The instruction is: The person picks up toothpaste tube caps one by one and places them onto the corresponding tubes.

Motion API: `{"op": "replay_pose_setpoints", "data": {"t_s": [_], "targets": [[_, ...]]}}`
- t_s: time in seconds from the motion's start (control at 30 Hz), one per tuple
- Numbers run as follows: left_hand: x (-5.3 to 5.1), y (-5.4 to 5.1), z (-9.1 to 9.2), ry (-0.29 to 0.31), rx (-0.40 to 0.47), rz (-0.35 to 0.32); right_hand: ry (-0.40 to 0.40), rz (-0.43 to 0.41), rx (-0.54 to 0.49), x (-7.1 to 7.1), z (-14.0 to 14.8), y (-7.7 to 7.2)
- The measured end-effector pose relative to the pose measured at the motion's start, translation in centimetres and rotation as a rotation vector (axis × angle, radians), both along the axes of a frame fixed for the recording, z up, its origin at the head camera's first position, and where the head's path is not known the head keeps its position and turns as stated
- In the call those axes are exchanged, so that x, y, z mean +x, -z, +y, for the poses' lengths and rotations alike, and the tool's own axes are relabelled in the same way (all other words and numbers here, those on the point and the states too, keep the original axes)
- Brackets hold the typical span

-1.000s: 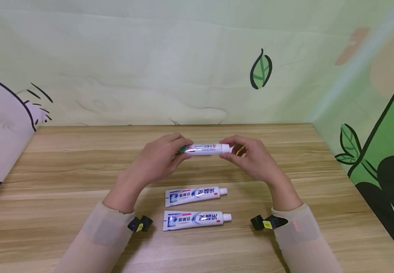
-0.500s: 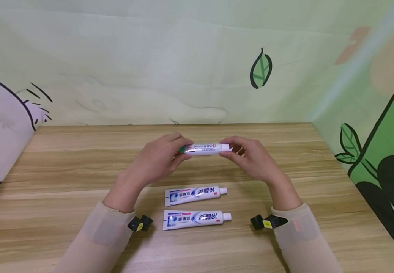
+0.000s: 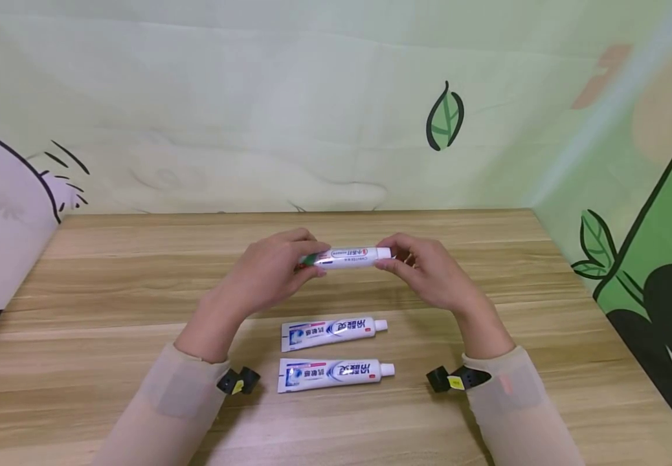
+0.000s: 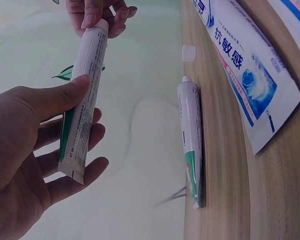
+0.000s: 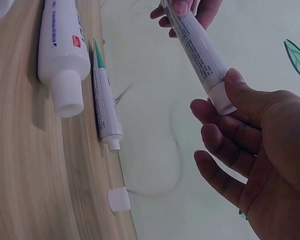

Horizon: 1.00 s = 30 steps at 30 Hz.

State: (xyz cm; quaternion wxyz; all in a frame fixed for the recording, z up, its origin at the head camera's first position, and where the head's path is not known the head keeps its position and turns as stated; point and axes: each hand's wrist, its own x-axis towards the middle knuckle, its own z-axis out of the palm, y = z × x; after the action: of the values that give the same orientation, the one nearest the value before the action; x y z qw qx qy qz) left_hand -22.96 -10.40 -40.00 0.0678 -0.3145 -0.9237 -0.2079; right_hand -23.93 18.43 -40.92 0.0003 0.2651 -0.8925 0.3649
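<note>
From my remote post, I see a person hold a white toothpaste tube [image 3: 347, 257] in both bare hands above a wood-grain table [image 3: 138, 285], its cap [image 5: 222, 97] pointing to the person's right. The left hand [image 3: 274, 268] grips the tube's green-marked flat end, thumb on one side and fingers behind. The right hand [image 3: 432, 272] pinches the cap between thumb and forefinger, the other fingers loosely bent and off the tube. Nearer the person, a blue-lettered tube [image 3: 333, 332] and a second blue-lettered tube [image 3: 333, 375] lie side by side without touching, both capped ends to the right. My wrist views show a green-ended tube [image 5: 107, 102] lying near the table's far edge with its narrow nozzle bare, and a loose white cap [image 5: 119, 199] apart from it, beyond the nozzle. A small black camera [image 3: 239, 382] sits at the left sleeve [image 3: 167, 401] and a matching one at the right. Behind the table hangs a pale green backdrop [image 3: 254, 116] printed with a leaf [image 3: 445, 120].
</note>
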Motion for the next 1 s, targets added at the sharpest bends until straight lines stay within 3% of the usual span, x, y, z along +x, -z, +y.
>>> {"op": "replay_pose_setpoints", "data": {"t_s": [0.3, 1.0], "targets": [[0.11, -0.09, 0.04, -0.009, 0.016, -0.035, -0.008, -0.025, 0.005, 0.03, -0.01, 0.01], [-0.13, 0.50, 0.28, -0.040, -0.052, -0.102, 0.000, -0.056, 0.040, -0.31, -0.04, 0.61]]}}
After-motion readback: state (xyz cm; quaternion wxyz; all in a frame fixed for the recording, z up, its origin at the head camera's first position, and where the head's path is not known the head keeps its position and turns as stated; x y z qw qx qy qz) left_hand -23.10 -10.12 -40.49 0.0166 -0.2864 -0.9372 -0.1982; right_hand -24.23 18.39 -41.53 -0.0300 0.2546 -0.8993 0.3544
